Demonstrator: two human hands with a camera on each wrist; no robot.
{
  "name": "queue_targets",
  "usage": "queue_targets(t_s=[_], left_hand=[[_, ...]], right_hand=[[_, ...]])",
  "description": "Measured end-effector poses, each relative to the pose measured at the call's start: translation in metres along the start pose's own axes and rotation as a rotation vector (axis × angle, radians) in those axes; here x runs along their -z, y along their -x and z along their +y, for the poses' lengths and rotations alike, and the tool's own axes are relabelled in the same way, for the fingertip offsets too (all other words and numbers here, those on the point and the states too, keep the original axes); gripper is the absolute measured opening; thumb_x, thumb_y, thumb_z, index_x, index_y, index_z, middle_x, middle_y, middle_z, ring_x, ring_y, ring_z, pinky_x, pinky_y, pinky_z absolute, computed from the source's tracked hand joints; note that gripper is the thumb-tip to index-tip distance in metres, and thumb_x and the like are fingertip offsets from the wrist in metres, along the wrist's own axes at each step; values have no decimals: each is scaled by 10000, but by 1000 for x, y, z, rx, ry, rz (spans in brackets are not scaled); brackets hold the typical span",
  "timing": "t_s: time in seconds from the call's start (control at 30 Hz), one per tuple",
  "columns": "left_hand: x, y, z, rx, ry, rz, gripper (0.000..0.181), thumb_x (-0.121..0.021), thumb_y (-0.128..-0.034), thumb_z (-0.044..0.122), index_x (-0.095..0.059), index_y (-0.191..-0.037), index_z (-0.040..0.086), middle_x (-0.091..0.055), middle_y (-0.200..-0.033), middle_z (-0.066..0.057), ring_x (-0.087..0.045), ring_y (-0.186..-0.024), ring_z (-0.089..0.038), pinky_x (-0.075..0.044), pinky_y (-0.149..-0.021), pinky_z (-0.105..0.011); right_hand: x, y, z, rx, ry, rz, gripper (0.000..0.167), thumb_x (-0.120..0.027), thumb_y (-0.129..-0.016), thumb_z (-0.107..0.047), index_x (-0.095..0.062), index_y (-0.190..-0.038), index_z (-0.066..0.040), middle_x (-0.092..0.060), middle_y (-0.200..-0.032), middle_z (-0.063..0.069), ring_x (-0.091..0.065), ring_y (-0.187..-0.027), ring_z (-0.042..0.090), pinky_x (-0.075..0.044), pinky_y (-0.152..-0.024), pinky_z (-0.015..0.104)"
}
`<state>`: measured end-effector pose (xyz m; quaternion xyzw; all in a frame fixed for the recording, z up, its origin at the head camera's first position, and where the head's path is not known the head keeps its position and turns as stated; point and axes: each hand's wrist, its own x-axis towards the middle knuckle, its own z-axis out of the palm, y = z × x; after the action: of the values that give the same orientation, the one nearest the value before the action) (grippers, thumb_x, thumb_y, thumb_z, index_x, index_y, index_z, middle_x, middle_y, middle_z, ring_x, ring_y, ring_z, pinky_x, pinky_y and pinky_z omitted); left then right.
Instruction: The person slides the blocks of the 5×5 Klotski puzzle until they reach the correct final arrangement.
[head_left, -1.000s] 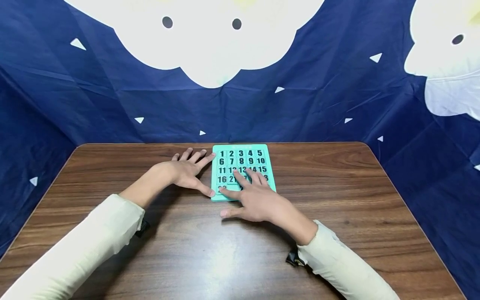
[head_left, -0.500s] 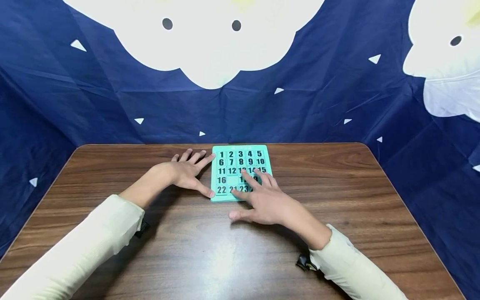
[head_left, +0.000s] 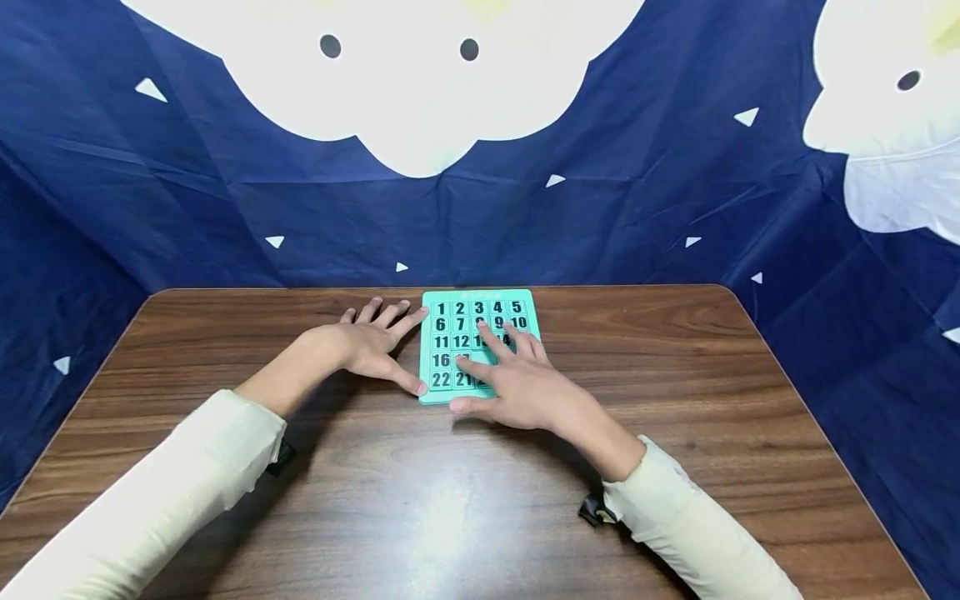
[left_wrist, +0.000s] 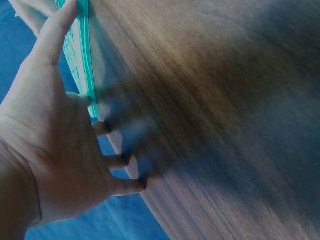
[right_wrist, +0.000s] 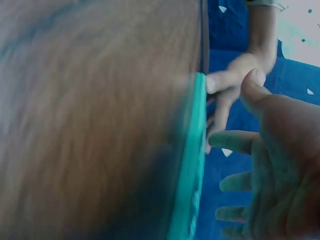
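Observation:
A turquoise sliding number puzzle (head_left: pixel 451 327) lies flat near the table's far edge, with black numerals on its tiles. My left hand (head_left: pixel 367 346) is spread beside it, thumb and index fingertips touching the frame's left border. Over the lower right of the board hovers my right hand (head_left: pixel 528 387), fingers spread, its index fingertip on the tile in the fourth row, second column. A bare slot shows right of that tile. Several tiles at the lower right are hidden under this hand. In the right wrist view the puzzle's edge (right_wrist: pixel 190 160) lies below the fingers.
The brown wooden table (head_left: pixel 360 500) extends toward me and to both sides. A dark blue cloth (head_left: pixel 360 217) with white cloud shapes hangs directly behind the table and at both sides. Black straps (head_left: pixel 596 508) show under the sleeve cuffs.
Tile 21 has slid down into the bottom row, then another tile slid left into its former slot. My right hand moved right, then back left and slightly away. The left hand stayed put.

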<state>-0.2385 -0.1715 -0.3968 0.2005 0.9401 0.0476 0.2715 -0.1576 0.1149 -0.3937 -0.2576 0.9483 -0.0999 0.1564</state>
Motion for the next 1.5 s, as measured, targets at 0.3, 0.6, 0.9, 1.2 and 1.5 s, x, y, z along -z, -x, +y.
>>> queue_targets(t_s=[0.3,0.6,0.9,1.2,1.5], left_hand=[[0,-1,1,-3,-1,-3,1446,-754,-798,946,71,-1832,361,95,-1926,-125,152,-1747,-543,9,-1349,-831],[3,0,4,19,-9,-21,1450,-758,-797,944,70,-1833,356,94,-1923,-146,143,-1742,-560,-17,-1349,-830],[3,1,5,18,-3,-19,1451,-759,-801,937,69,-1834,344,89,-1922,-154,139,-1740,-568,-21,-1347,-834],[3,2,7,13,16,-10,1452,-773,-796,926,54,-1836,343,75,-1924,-149,135,-1742,-564,-13,-1346,-836],[2,1,5,19,-5,-15,1446,-757,-803,937,74,-1832,354,89,-1922,-151,138,-1742,-561,-20,-1344,-838]], right_hand=[[12,41,49,-66,-14,107,786,-662,-1046,-714,-584,-1676,-252,-149,-1893,225,-124,-1743,562,-112,-1372,789],[11,44,68,-77,-15,126,722,-676,-1050,-691,-622,-1647,-288,-173,-1882,251,-142,-1731,585,-140,-1349,813],[4,31,52,-71,-40,13,746,-606,-1073,-724,-495,-1722,-372,-86,-1905,211,-87,-1748,563,-100,-1371,795],[3,49,50,-101,14,31,773,-633,-1068,-710,-530,-1709,-291,-129,-1900,213,-114,-1744,564,-120,-1364,802],[0,36,51,-144,41,45,826,-567,-1085,-736,-400,-1773,-309,-102,-1896,240,-96,-1742,575,-97,-1389,767]])
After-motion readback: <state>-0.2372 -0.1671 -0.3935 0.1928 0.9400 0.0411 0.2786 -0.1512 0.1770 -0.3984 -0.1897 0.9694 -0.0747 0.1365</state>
